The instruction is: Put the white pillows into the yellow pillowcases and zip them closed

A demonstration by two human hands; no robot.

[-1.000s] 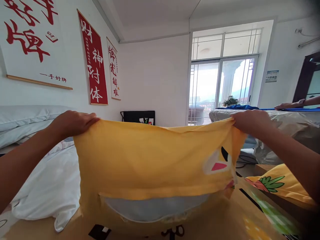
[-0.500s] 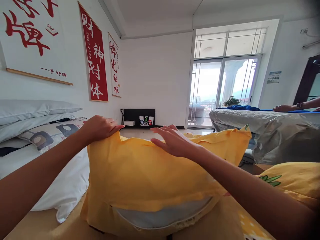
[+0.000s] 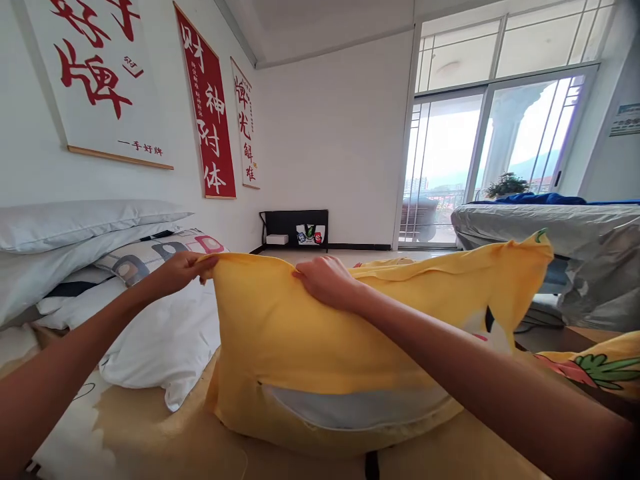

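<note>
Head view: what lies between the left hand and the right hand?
In the head view, only a top-edge stretch of the yellow pillowcase runs between the left hand and the right hand, with nothing on it.

Head cam, single wide view, facing forward and a bit down.
Mounted on my head, looking out over my arms (image 3: 90,353), which enter from the lower left and lower right. Nearest: my left hand (image 3: 187,268), right hand (image 3: 327,283) and the yellow pillowcase (image 3: 310,347), middle and low in frame. Beyond, it reaches across to the far wall (image 3: 340,147), with a red scroll (image 3: 213,133) left and the glass door (image 3: 445,167) right.
</note>
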